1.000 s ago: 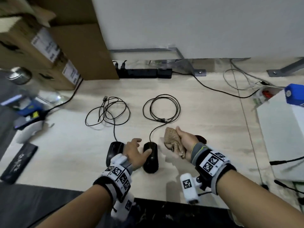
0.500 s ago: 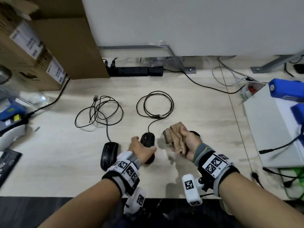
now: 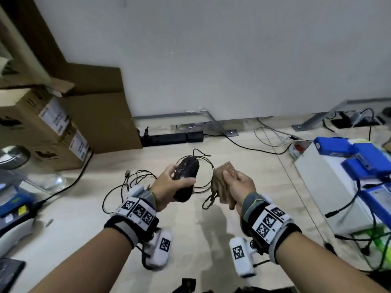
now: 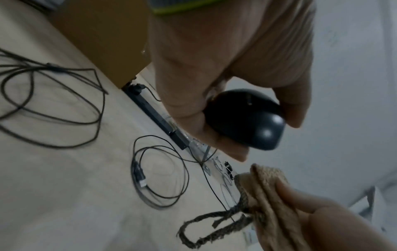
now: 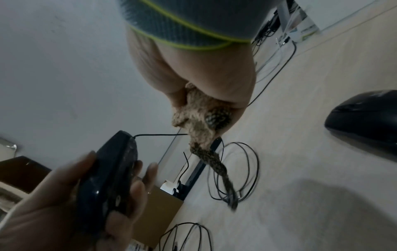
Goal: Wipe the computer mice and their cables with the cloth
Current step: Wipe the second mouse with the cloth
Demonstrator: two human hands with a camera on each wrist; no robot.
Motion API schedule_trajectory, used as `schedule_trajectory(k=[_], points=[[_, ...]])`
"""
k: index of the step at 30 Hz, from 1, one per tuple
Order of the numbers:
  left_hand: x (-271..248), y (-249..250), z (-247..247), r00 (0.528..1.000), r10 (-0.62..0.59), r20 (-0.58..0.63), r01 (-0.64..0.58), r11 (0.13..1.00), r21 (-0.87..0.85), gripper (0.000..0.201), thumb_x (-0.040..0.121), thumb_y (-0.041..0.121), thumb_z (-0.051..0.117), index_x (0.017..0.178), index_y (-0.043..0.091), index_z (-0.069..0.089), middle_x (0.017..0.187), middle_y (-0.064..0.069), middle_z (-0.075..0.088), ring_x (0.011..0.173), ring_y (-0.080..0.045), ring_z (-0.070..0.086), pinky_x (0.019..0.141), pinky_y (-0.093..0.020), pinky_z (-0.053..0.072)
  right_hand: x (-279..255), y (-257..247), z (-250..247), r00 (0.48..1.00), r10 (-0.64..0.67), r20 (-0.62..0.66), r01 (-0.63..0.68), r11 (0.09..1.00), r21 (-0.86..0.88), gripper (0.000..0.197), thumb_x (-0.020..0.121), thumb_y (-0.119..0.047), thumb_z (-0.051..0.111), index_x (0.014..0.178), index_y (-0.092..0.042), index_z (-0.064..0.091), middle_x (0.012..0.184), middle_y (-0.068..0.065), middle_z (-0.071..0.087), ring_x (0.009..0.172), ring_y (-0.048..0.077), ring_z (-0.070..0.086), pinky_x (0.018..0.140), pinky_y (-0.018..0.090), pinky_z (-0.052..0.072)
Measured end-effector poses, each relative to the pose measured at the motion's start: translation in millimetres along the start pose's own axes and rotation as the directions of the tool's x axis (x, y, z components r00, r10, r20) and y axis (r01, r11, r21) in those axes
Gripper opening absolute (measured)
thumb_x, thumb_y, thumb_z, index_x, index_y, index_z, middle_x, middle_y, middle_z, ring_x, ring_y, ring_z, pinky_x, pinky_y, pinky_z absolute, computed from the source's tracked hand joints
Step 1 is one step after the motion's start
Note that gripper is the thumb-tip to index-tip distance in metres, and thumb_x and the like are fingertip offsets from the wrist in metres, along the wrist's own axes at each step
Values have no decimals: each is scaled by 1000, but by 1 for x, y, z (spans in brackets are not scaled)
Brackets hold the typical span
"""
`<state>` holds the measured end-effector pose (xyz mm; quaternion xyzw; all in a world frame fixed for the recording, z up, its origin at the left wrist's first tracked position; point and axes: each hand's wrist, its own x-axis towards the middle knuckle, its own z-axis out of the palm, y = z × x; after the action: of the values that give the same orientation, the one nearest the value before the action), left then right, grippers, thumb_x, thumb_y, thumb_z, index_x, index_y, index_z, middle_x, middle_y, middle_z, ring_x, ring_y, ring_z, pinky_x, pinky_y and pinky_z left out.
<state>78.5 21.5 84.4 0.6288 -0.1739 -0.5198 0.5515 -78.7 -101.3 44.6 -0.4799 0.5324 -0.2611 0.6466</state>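
Note:
My left hand [image 3: 183,176] grips a black mouse [image 3: 188,168] and holds it up off the pale table [image 3: 84,218]; in the left wrist view my thumb and fingers curl round its sides [image 4: 247,118]. Its cable [image 3: 206,166] trails down to a coil [image 4: 161,169] on the table. My right hand [image 3: 234,182] grips a bunched tan cloth [image 3: 224,176] just right of the mouse, apart from it, with a loop of the cloth [image 4: 204,229] hanging below. A second cable coil [image 3: 127,187] lies to the left. Another black mouse [image 5: 365,115] lies on the table.
Cardboard boxes [image 3: 53,127] stand at the back left, with a black power strip [image 3: 169,138] along the wall. A white box [image 3: 330,187] with blue packs [image 3: 338,146] and loose wires fills the right side. A dark flat object [image 3: 8,269] lies at the front left.
My left hand has closed round the middle mouse and lifted it off the table. My right hand has risen with the cloth to beside it. The head view has tilted up.

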Motion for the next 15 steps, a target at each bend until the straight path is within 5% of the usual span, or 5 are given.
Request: schedule_trajectory(k=[4, 8, 12, 14, 15], points=[[-7, -1, -8, 973, -34, 230, 91, 966, -243, 54, 76, 29, 65, 125, 19, 44, 104, -17, 70, 65, -23, 67, 46, -20, 41, -6, -20, 9, 998, 27, 49, -32, 993, 110, 32, 94, -33, 57, 87, -3, 66, 69, 23, 61, 40, 23, 48, 40, 26, 40], [-9, 3, -15, 898, -30, 440, 216, 900, -379, 69, 68, 55, 71, 126, 18, 59, 113, -17, 68, 86, -29, 69, 64, -31, 55, -8, -31, 17, 999, 12, 43, -19, 987, 159, 41, 90, -38, 51, 86, 0, 68, 72, 27, 62, 50, 29, 52, 43, 29, 39], [-9, 10, -14, 865, -56, 499, 289, 868, -403, 68, 85, 65, 40, 134, 20, 54, 126, -24, 59, 96, -36, 64, 68, -36, 56, -15, -45, 24, 971, -231, -56, 234, 970, 66, 28, 95, -25, 53, 76, -9, 66, 70, 12, 64, 60, 25, 56, 56, 37, 46], [-5, 11, -9, 889, -95, 448, 272, 896, -350, 65, 91, 67, 25, 132, 24, 52, 123, -25, 60, 89, -35, 64, 62, -33, 52, -19, -54, 31, 907, -416, -62, 415, 909, -32, 24, 94, -29, 52, 83, -19, 70, 75, -3, 67, 66, 12, 60, 66, 30, 49], [-4, 11, -4, 907, -99, 410, 245, 915, -320, 64, 91, 68, 21, 131, 28, 50, 119, -24, 63, 86, -34, 64, 61, -32, 50, -21, -58, 35, 858, -513, -13, 509, 854, -104, 25, 92, -36, 51, 93, -23, 72, 89, -6, 69, 81, 8, 63, 77, 30, 51]])
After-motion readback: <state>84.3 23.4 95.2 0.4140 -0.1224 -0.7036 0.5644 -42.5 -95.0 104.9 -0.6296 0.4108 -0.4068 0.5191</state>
